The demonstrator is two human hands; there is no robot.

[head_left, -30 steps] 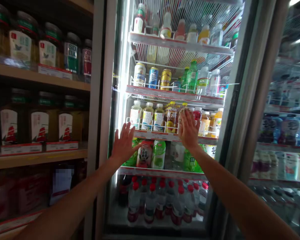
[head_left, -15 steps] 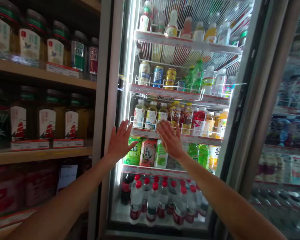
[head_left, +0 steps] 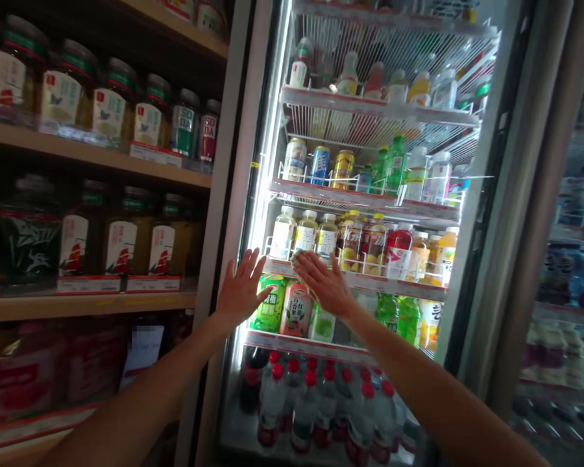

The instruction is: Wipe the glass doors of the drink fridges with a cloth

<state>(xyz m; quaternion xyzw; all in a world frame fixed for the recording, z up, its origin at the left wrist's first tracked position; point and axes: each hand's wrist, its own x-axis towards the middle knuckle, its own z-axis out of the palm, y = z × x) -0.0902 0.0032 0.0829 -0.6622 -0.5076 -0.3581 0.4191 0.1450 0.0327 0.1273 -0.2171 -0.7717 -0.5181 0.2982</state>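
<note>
Both my arms reach out toward a lit drinks fridge. My left hand point(head_left: 243, 288) is open, palm forward and fingers spread, by the fridge's left edge. Nearest to it is a green drink bottle point(head_left: 268, 305). My right hand point(head_left: 324, 282) is open too, its fingers stretched out to the upper left. It appears in front of a shelf edge and hides part of the bottles behind it. Around it I see pale tea bottles point(head_left: 305, 232), a pink-labelled bottle point(head_left: 296, 311) and a bottle with a green-and-white label point(head_left: 322, 324). Whether either hand touches anything, I cannot tell.
Cans such as a gold one point(head_left: 343, 168) line a higher fridge shelf. Red-capped bottles point(head_left: 310, 402) fill the bottom. At the left, wooden shelves point(head_left: 97, 303) carry large bottles point(head_left: 121, 243). Another drinks fridge point(head_left: 564, 311) is at the right.
The view has shifted left, so the fridge appears farther right and more of the wooden shelves shows. My right hand has moved left relative to the bottles. Both hands stay open.
</note>
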